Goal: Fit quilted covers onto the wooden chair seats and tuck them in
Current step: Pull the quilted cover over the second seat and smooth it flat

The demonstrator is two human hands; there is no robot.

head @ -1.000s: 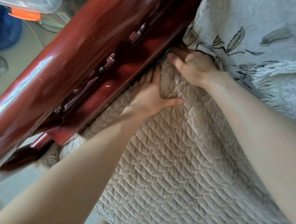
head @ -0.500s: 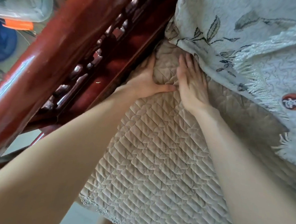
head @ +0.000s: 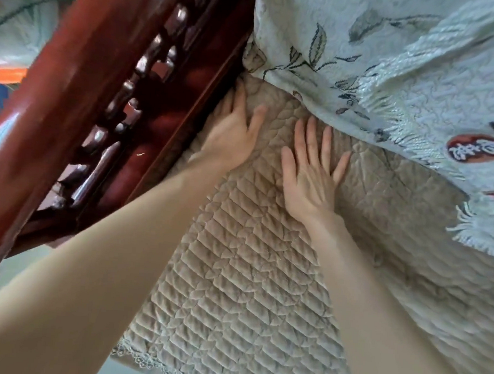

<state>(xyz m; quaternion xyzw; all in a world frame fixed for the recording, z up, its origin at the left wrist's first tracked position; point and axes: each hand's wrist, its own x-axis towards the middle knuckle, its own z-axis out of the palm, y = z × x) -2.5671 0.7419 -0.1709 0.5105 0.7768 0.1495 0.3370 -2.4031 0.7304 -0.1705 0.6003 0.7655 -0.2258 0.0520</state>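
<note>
As left hand [head: 232, 134] and right hand [head: 312, 180] press, quilted cover [head: 234, 287] puckers.

- Our left hand [head: 231, 136] lies palm down. The left fingers [head: 240, 95] are straight, close together and point away from us, and the left thumb [head: 258, 116] angles out to the right.
- Our right hand [head: 312, 179] also lies flat, palm down, just right of the left and apart from it. The right fingers [head: 311, 133] are straight and fanned wide.
- Our left forearm [head: 121, 237] is bare and reaches in from the lower left.
- Our right forearm [head: 364, 280] is bare and reaches in from the lower right, so the two wrists draw near each other.
</note>
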